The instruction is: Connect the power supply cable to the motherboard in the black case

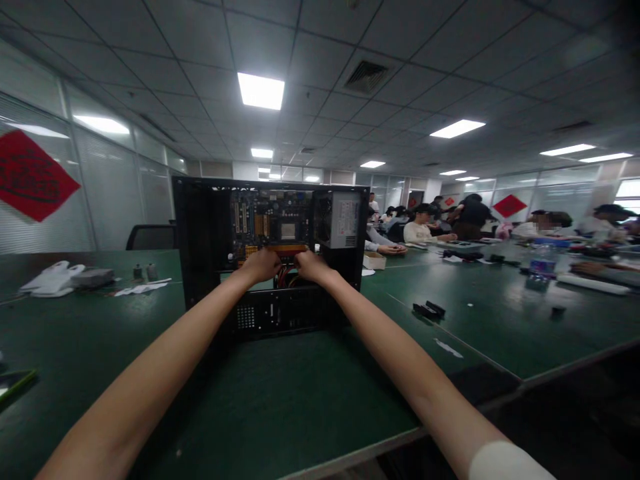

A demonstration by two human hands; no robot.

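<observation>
An open black computer case [270, 181] stands upright on the green table. Inside it are a motherboard [247, 217] with a square metal-topped socket and, at the upper right, a silver power supply [344, 220]. Both hands reach into the case at the board's lower edge. My left hand [263, 265] has its fingers closed at the left end of an orange-red slot strip [287, 249]. At the strip's right end, my right hand [311, 265] is closed too. Whatever lies between the fingers is too small to make out. Coloured cables [284, 275] hang between the hands.
On the green table [300, 400] lie a white plastic bag [53, 277], a grey box [93, 278], black parts [429, 309] and a paper scrap [449, 347]. A small carton [374, 261] stands behind the case. Several people sit at the right; one person's hands [393, 249] rest near the carton.
</observation>
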